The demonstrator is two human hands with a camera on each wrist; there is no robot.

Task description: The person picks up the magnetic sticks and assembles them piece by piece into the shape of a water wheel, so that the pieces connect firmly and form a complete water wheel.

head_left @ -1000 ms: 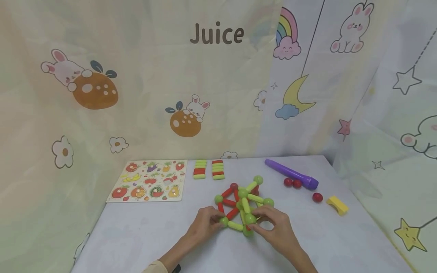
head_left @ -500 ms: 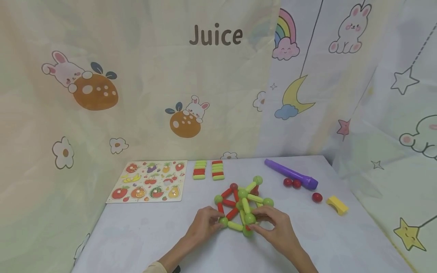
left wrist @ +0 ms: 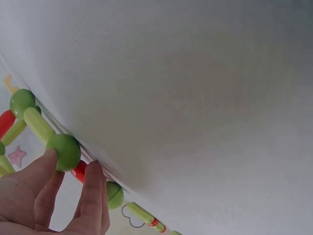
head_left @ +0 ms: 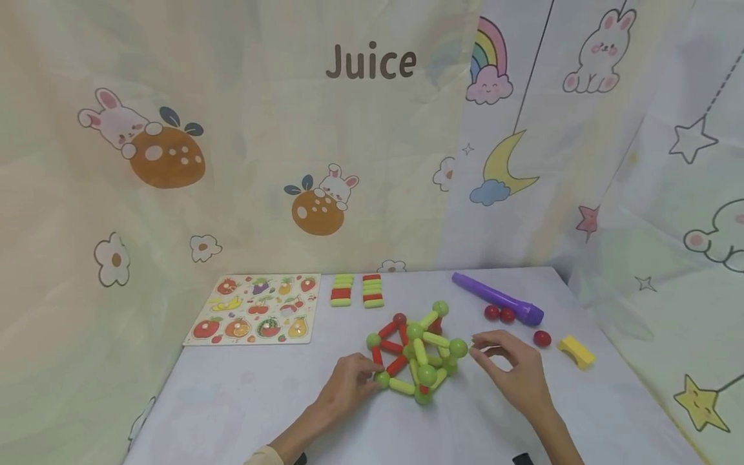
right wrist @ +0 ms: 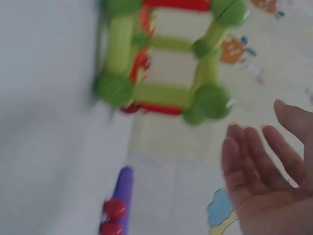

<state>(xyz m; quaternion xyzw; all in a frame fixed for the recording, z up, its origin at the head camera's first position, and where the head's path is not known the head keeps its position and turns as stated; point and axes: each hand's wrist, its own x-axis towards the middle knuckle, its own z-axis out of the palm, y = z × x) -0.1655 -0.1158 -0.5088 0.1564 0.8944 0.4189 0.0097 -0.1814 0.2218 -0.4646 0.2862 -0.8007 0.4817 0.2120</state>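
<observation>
A frame of magnetic building sticks and balls (head_left: 420, 352), in red and green, stands on the table in the middle of the head view. My left hand (head_left: 347, 384) pinches the green ball (left wrist: 65, 152) at its near left corner between thumb and fingers. Just off the right side of the frame, my right hand (head_left: 516, 371) is raised with nothing in it. Its loosely bent fingers (right wrist: 239, 161) are apart from the green balls in the right wrist view. The closest to it is the green ball (head_left: 458, 348) on the right.
Behind the frame lie two rows of red and green sticks (head_left: 372, 290). A fruit puzzle board (head_left: 314, 323) is at the back left. On the right are a purple toy microphone (head_left: 494, 296), several red balls (head_left: 542, 338) and a yellow arch block (head_left: 577, 352).
My right hand has let go of the near green ball and moved right and slightly away from me. My left hand and the frame stay where they were.
</observation>
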